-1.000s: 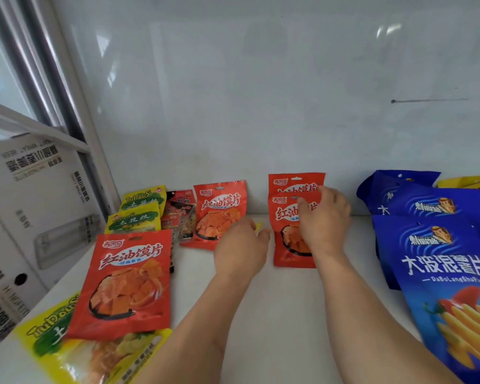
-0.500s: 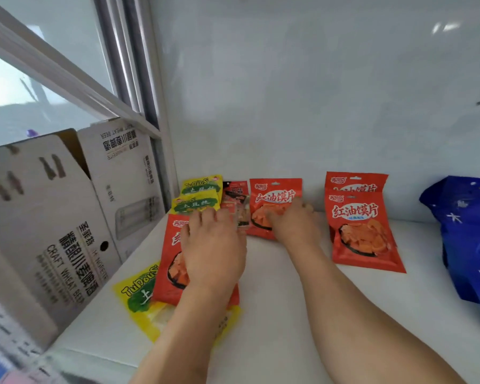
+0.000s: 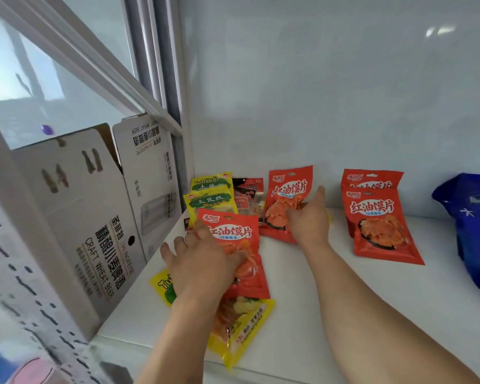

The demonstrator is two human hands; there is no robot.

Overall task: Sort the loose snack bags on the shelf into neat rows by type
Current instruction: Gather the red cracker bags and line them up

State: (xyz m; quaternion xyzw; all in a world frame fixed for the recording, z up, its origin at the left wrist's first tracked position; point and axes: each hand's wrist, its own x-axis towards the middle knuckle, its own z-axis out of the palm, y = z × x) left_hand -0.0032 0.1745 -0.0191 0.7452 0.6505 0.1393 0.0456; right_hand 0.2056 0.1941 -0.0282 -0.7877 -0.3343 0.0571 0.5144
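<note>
The white laminate shelf (image 3: pixel 302 314) carries the whole sort, backed by a pale wall and flanked on the person's left by a tall white cardboard beer carton (image 3: pixel 94 231) standing on end. At the far right edge sit dark blue crinkled chip bags (image 3: pixel 471 217), only partly in view. Next in size, a pair of red foil snack pouches (image 3: pixel 383 223) leans against the wall in an overlapping stack, already looking like the start of a row.

The step in hand appears to be gathering the remaining red pouches toward that pair. The left hand (image 3: pixel 203 267) lies palm-down with fingers spread over a loose red pouch (image 3: pixel 233 250), which rests on top of a flat yellow potato-shred bag (image 3: pixel 241 328) near the shelf's front; whether the thumb has pinched an edge cannot be told. The right hand (image 3: pixel 308 220) presses against another red pouch propped at the wall (image 3: pixel 286 195), fingers extended and fairly close together, touching its face, not clearly clamped on it.

Smaller still, two upright yellow bags (image 3: pixel 209 198) and a small dark-red packet (image 3: pixel 247 195) stand crowded in the back left corner.

The next move likely calls for sliding or lifting both red pouches rightward beside the stacked pair, taking care that the yellow bag underneath does not drag along
</note>
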